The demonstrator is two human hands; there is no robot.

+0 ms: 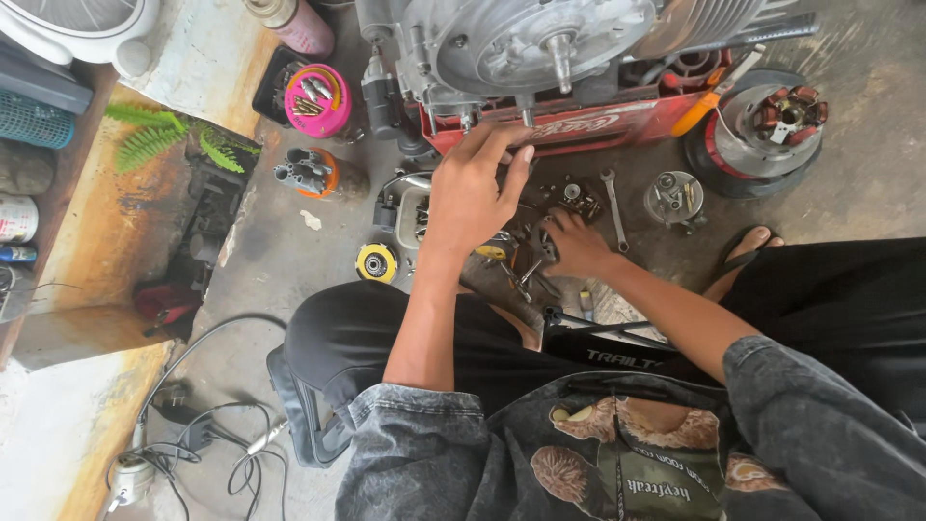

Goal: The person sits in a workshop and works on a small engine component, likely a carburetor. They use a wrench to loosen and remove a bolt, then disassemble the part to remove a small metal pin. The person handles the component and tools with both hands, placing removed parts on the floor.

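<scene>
1. Below the engine on its red crate, our left hand reaches up, fingers spread and touching the crate's edge, holding nothing we can see.
2. Our right hand rests curled among small metal parts on the floor; whether it grips one, we cannot tell.
3. Beside them, a pink tub holds screws, and an orange cup holds sockets.
4. Near the spanner a clear bowl holds fittings.

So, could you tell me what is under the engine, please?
The engine sits on a red crate. The left hand reaches to the crate's front edge and covers part of it. Whatever lies inside the crate is hidden by the engine.
</scene>
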